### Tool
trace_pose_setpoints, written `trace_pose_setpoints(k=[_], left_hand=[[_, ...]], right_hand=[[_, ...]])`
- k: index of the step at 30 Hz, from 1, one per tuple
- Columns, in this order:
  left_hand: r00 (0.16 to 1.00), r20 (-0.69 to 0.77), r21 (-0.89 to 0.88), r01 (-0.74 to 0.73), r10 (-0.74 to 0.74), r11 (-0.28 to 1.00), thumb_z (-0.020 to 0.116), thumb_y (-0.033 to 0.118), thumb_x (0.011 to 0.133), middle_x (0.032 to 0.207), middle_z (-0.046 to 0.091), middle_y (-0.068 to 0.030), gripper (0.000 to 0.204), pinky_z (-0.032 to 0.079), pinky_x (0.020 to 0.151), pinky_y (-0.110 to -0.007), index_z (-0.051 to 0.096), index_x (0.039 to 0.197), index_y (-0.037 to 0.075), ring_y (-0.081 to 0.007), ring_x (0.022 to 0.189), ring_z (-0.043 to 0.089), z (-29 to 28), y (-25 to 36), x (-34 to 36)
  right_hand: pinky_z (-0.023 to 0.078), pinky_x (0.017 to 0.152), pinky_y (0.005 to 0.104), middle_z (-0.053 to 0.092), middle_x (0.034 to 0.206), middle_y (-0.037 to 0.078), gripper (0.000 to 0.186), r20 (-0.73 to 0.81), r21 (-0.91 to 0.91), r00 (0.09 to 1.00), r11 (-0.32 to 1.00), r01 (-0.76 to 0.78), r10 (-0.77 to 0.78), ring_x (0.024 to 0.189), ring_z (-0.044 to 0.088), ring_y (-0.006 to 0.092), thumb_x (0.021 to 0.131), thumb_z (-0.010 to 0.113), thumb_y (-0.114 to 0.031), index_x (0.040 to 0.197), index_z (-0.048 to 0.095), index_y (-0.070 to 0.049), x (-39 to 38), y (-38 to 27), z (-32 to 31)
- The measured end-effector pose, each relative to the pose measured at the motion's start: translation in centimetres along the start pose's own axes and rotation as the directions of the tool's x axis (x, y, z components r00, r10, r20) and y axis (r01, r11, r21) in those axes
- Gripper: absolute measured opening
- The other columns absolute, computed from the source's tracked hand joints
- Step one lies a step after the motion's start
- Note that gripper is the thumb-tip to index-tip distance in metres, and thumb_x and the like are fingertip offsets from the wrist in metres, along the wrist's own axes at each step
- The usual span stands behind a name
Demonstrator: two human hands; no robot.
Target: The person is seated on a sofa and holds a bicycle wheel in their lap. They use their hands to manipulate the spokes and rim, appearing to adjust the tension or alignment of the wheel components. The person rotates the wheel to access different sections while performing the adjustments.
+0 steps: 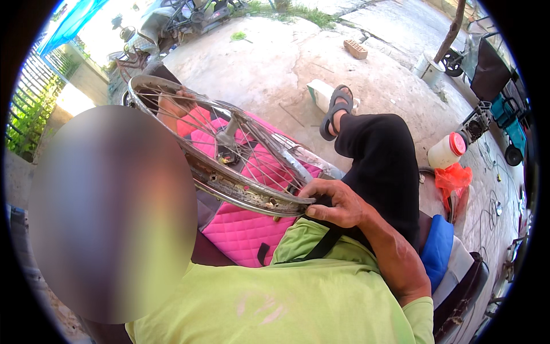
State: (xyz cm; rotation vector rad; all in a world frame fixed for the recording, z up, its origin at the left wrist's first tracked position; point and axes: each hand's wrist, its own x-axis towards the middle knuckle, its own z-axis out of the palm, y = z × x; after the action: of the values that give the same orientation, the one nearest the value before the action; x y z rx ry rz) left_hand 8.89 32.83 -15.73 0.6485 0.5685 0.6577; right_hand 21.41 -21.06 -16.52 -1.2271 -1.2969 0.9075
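A spoked metal wheel rim point(252, 198) with a central hub point(228, 135) and rusty, worn surfaces is held tilted over a pink quilted pad point(240, 235). My left hand point(176, 106) grips the rim's far left part, partly hidden by spokes. My right hand point(335, 203) has its fingers on the near right part of the rim, thumb underneath. My leg in black trousers point(384, 166) is bent beside the wheel, with a sandalled foot point(338, 109) beyond it. A large blurred oval hides the lower left.
A white bucket with red lid point(444, 150), orange plastic bag point(452, 183) and blue cloth point(435, 252) lie right. A brick point(355, 50) and post point(450, 34) stand on concrete ahead. Wheeled frames point(507, 120) are far right; a fence point(23, 97) is left.
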Motion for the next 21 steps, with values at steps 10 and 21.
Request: trace_pose_setpoints(k=[10, 21], left_hand=[[1.000, -0.002, -0.007, -0.003, 0.003, 1.000, 0.048, 0.034, 0.098, 0.059, 0.057, -0.0013, 0.037, 0.053, 0.071, -0.039, 0.062, 0.078, 0.007, -0.0194, 0.059, 0.056, 0.33, 0.23, 0.49], [1.000, -0.011, 0.002, 0.003, -0.003, 1.000, 0.048, 0.034, 0.098, 0.059, 0.056, -0.0011, 0.036, 0.053, 0.070, -0.038, 0.062, 0.078, 0.007, -0.0188, 0.058, 0.056, 0.43, 0.06, 0.29]], right_hand=[[0.047, 0.071, 0.0281, 0.064, 0.084, 0.003, 0.026, -0.030, 0.040, 0.997, 0.996, -0.077, 0.078, 0.078, 0.058, 0.0093, 0.091, 0.070, -0.023, 0.104, 0.066, -0.002, -0.45, -0.20, -0.50], [0.049, 0.074, 0.0281, 0.069, 0.088, 0.006, 0.024, -0.030, -0.023, 0.998, 0.999, 0.050, -0.050, 0.081, 0.060, 0.0097, 0.095, 0.071, -0.018, 0.109, 0.065, 0.001, -0.51, 0.17, -0.58]])
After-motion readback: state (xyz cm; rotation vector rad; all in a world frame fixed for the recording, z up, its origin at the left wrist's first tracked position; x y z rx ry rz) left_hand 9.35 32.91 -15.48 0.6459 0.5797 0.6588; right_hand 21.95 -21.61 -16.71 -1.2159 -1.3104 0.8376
